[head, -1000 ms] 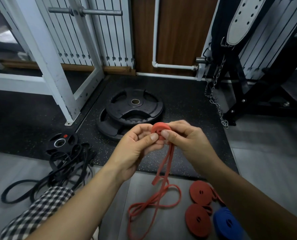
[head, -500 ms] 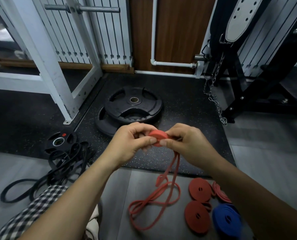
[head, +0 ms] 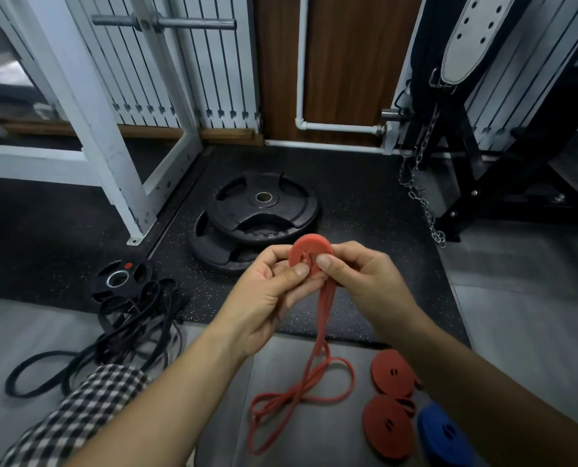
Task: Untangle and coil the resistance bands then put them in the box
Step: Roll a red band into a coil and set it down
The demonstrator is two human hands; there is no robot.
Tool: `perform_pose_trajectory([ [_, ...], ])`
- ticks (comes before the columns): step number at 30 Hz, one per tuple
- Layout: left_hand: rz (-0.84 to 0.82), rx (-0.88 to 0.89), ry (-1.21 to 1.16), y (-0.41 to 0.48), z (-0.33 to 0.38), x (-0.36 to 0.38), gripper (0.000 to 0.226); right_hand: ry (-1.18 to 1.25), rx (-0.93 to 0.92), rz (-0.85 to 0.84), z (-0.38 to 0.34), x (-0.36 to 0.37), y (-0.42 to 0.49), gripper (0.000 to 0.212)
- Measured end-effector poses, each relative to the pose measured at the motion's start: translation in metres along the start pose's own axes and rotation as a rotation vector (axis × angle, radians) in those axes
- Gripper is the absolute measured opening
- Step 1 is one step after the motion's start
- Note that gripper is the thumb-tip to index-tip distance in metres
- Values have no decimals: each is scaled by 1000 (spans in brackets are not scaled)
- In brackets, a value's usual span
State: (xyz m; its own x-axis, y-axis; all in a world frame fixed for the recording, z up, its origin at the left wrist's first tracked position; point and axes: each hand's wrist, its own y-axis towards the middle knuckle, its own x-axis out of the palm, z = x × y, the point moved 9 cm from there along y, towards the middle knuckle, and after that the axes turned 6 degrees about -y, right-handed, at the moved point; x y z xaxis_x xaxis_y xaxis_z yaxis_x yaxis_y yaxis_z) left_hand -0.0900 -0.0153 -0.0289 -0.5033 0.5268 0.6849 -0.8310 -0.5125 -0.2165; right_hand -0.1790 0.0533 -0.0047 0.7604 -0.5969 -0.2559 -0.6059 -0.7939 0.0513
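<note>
Flat red rubber resistance band (head: 311,252), part-rolled into a disc, pinched by left hand (head: 267,298) and right hand (head: 365,281); loose tail hangs below the disc, looped on floor.

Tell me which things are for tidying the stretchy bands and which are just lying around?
For the job: half-coiled red rubber band, pinched by the left hand and right hand; two coiled red bands; coiled blue band; tangled black bands.
Just lying about: stacked large black weight plates; small black weight plate; hanging steel chain; white perforated belt.
</note>
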Motion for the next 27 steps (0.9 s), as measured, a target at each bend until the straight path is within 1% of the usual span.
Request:
perform_pose_trajectory([
  [1,2,27,212,1,6,-3,18,-163,-64,-5,-6,-3,2,9],
  [3,-19,136,707,2,22,-3,25,-439,-143,-46,-14,-3,4,9],
  [4,-39,188,848,2,28,-1,30,-522,-161,-73,-16,-2,3,10],
  [5,-59,223,914,1,31,1,34,-573,-182,-97,-17,-1,3,12],
  [7,-72,271,919,0,35,6,32,-605,-222,-121,-22,3,0,12],
  [8,-65,279,868,-1,36,7,30,-581,-228,-116,-24,3,-1,12],
  [11,-33,235,636,-3,33,4,23,-361,-142,-129,-22,-2,1,15],
  [13,-8,192,478,-3,28,1,20,-211,-75,-148,-17,-4,2,12],
  [15,22,166,334,-2,25,-1,17,-131,-32,-129,-10,-6,2,9],
  [18,37,142,199,0,18,-4,16,31,25,-105,-3,0,0,11],
  [19,31,128,166,0,15,-4,18,46,26,-104,-4,1,0,11],
  [20,20,106,148,2,12,-5,21,9,13,-102,-5,1,0,11],
  [21,3,74,160,2,10,-4,24,-94,-13,-97,-7,-2,1,11],
  [22,-16,54,228,2,9,-4,25,-237,-44,-94,-9,-5,3,10],
  [23,-31,71,389,2,13,-4,26,-382,-79,-93,-11,-8,4,10],
  [25,-28,214,869,2,29,-2,31,-592,-148,-107,-14,-8,5,11],
  [26,-24,289,1025,2,35,0,33,-645,-173,-127,-15,-6,4,10],
  [27,-30,329,1072,1,38,2,33,-668,-189,-144,-16,-2,3,10],
])
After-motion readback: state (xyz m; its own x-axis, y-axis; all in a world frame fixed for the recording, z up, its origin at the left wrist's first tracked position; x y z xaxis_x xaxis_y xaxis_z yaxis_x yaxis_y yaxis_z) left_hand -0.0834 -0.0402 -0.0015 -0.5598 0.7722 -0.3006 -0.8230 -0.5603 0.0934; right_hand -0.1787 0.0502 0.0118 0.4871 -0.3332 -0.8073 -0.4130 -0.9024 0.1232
